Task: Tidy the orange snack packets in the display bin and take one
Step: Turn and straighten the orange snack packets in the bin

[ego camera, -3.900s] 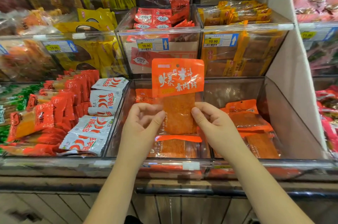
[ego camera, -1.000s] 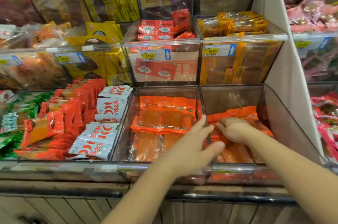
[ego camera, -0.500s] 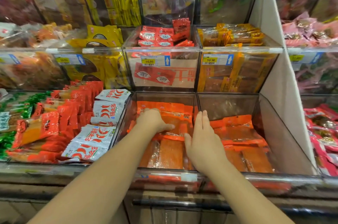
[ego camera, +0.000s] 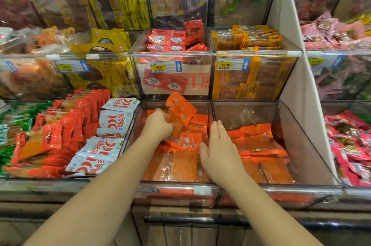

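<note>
Slippage is the risk: my left hand [ego camera: 157,127] grips one orange snack packet [ego camera: 180,111], held up at the far end of the display bin [ego camera: 174,185]. My right hand [ego camera: 218,151] lies flat on the stack [ego camera: 180,165], or its neighbours could drag askew.

both forearms bare, stretched forward over the front rim of the bin [ego camera: 170,187]. left hand [ego camera: 157,126] at the bin's back left, fingers curled, gripping a packet [ego camera: 181,110] held up on a tilt. right hand [ego camera: 219,151] along the bin's right side, palm down, fingers straight and together.
</note>
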